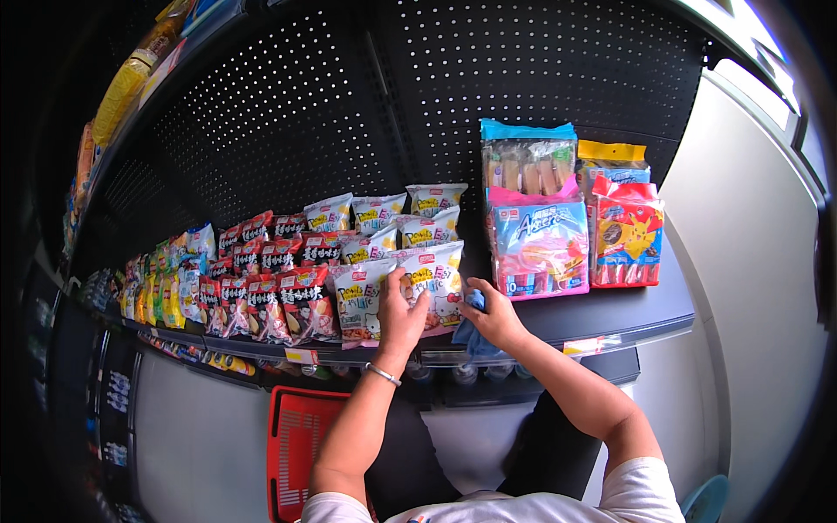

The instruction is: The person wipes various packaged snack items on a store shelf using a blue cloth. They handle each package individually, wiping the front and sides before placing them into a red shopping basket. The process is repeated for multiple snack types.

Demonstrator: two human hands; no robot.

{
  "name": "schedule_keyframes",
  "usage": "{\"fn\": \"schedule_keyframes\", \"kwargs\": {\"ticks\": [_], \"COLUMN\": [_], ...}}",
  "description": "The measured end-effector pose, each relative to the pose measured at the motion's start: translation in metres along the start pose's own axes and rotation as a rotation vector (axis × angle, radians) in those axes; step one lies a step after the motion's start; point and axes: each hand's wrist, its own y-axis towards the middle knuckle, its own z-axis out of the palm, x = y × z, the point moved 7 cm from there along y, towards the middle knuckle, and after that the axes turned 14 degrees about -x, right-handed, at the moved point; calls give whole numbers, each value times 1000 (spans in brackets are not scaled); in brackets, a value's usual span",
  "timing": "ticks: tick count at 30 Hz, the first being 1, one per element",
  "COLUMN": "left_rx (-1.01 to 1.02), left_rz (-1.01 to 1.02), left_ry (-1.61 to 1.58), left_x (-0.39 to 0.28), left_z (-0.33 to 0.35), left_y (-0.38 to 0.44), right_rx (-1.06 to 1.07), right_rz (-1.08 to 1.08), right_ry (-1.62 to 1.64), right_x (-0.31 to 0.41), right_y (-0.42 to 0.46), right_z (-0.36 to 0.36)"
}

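Observation:
A white and pink snack bag (pixel 431 278) stands upright at the right end of the front row on a dark shelf. My left hand (pixel 400 320) is at its left edge, thumb and index finger spread against the front; whether it grips the bag cannot be told. A similar white snack bag (pixel 359 304) stands just left of that hand. Bunched in my right hand (pixel 500 319) is a blue cloth (pixel 480 337), which hangs toward the shelf's front edge. The right fingertips are close to the bag's right side.
Rows of red and black snack bags (pixel 306 304) continue leftward. Larger multipacks, including a pink and blue pack (pixel 541 248) and a red pack (pixel 629 238), stand to the right. A perforated back panel (pixel 523 65) rises behind. Below are a red shopping basket (pixel 302 451) and a lower shelf.

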Motion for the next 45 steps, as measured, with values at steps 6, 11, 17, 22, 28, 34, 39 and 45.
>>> {"fn": "schedule_keyframes", "kwargs": {"ticks": [6,11,17,22,28,34,39,45], "left_rx": [52,75,-8,158,222,289,247,49], "left_rz": [75,27,-57,-262,-521,-513,-378,88], "left_ry": [37,-52,-147,-609,-785,-626,-650,-524], "left_x": [-5,-12,-6,-24,-22,-19,-27,-124], "left_z": [9,9,-1,0,0,5,5,-54], "left_y": [-4,-3,1,2,-10,-21,-22,8], "right_rx": [21,-65,-147,79,4,-38,29,46], "right_rz": [70,44,-31,-2,89,94,230,321], "right_ry": [5,59,163,306,403,542,422,396], "right_x": [-13,-16,10,29,16,23,15,10], "right_y": [10,16,12,1,5,11,4,-1], "right_z": [29,18,-7,-16,-27,-35,-19,-25]}}
